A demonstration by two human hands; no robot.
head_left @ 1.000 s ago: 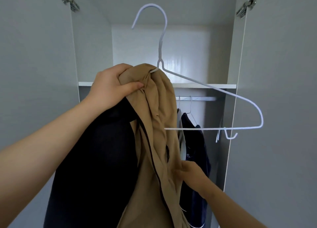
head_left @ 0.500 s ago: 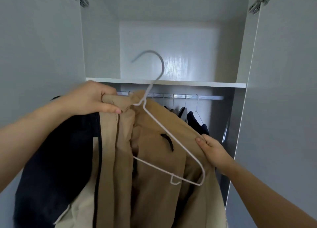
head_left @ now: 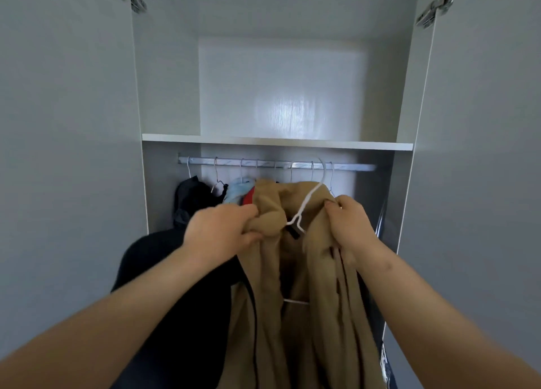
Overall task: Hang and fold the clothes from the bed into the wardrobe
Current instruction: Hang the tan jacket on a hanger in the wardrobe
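Head view: both hands (head_left: 219, 230) (head_left: 351, 227) tight round tan coat (head_left: 292, 330)

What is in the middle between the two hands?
In the head view, the bunched tan garment and the neck of the white wire hanger lie between the left hand and the right hand; both hands grip the garment.

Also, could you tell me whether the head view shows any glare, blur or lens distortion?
Head view: soft glare on the wardrobe back panel; motion blur on the white hanger and tan garment held by the left hand and right hand; wide-angle distortion bows the right door edge.
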